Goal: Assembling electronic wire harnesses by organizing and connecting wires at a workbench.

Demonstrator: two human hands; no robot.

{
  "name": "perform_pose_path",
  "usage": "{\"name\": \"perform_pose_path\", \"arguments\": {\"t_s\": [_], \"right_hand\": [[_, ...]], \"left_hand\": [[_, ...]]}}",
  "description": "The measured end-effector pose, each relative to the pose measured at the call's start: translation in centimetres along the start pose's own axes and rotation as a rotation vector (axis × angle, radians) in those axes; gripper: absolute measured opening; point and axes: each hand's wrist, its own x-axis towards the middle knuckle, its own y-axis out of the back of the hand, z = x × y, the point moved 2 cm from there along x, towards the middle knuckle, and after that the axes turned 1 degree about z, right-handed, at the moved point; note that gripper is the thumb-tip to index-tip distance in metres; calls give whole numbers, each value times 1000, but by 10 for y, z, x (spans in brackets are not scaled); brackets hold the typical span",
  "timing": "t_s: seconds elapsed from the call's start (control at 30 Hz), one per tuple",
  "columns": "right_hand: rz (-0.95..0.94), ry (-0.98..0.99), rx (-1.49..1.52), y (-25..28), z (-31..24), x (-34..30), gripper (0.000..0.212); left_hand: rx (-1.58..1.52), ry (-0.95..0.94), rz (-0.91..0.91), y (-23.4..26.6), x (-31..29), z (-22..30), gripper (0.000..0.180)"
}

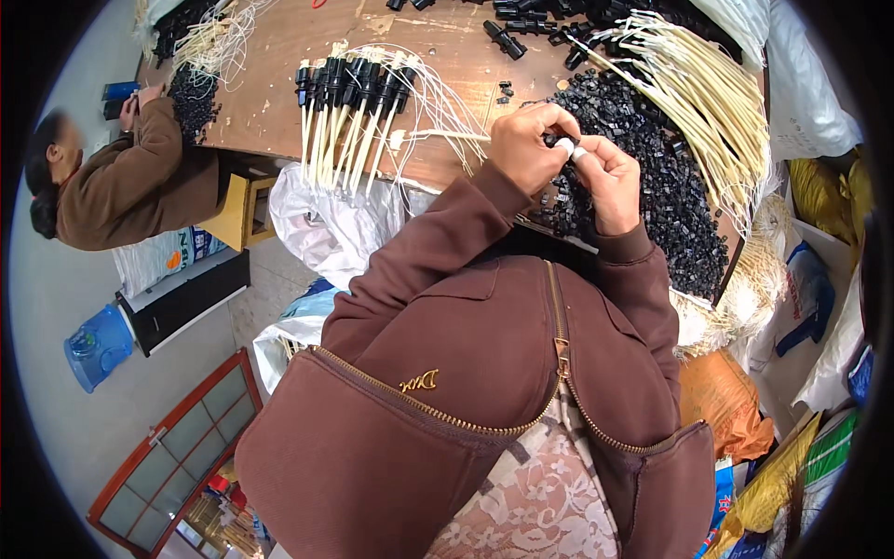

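Observation:
My left hand and my right hand meet over the table's near edge, fingertips pinched together. Between them is a small black piece, mostly covered by the fingers. White covers sit on the fingertips where the hands touch. A cream rod runs leftward from behind my left hand; whether that hand grips it is hidden. Under and beside my right hand spreads a heap of small black plastic pieces. Left of my hands lie several cream rods with black connectors and thin white wires.
A thick bundle of cream rods lies at the right of the brown table. Larger black connectors are scattered at the back. White plastic bags hang at the near edge. At far left another person works at the table.

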Motion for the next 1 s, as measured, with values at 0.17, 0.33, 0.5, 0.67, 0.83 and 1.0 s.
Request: {"name": "perform_pose_path", "arguments": {"t_s": [0.17,0.33,0.5,0.67,0.83,1.0], "right_hand": [[4,-19,167,-4,2,-8,10],[40,100,-64,-4,7,-11,9],[65,278,-395,-4,6,-13,9],[80,358,-525,-3,3,-15,9],[21,169,-114,7,9,-8,10],[-108,-74,518,21,2,-2,13]], "left_hand": [[-15,23,45,-3,-8,-5,29],[-221,169,24,-6,-12,-19,31],[-334,201,24,-8,-15,-25,32],[-264,155,48,-5,-14,-22,36],[44,-75,19,6,-6,-12,40],[240,-274,-120,4,-11,-15,39]]}}
